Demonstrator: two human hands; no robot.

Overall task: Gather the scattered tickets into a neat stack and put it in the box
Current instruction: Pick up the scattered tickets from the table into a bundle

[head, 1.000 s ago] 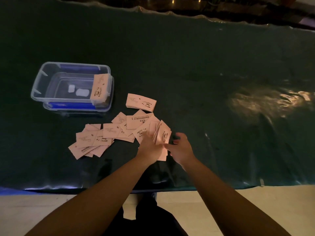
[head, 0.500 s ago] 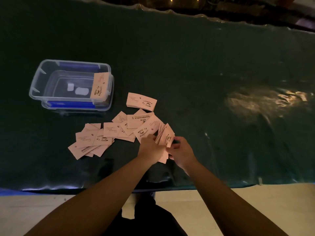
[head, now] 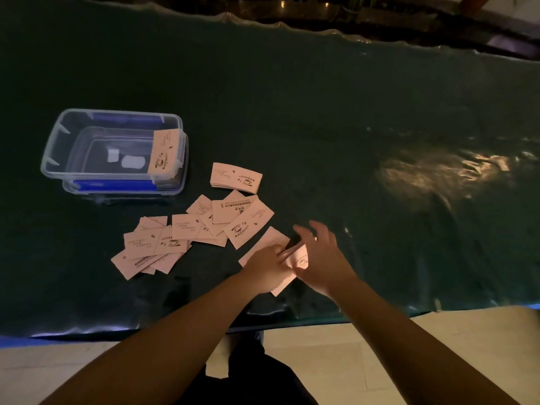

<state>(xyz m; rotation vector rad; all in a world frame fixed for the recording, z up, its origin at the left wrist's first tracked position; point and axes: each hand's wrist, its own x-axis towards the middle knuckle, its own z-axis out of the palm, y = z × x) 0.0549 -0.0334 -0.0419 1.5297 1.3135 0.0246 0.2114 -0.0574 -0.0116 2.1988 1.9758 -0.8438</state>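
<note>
Dark green desk [head: 321,112]. Pink tickets [head: 181,229] read "COFFEE". Left hand [head: 267,268] fingers pinch several; right hand [head: 320,258] fingers spread wide. Clear box [head: 52,159] nearby.

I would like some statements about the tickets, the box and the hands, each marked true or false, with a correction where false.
1. The clear plastic box stands to the left of the scattered tickets. True.
2. The box holds no tickets yet. False: a bundle of tickets leans against its right end.
3. A small neat stack lies on the table between the box and the loose tickets. True.
4. The left hand is lifted far from any ticket. False: it rests on tickets near the table's front edge.
5. The right hand has its fingers closed in a fist. False: its fingers are spread open.
</note>
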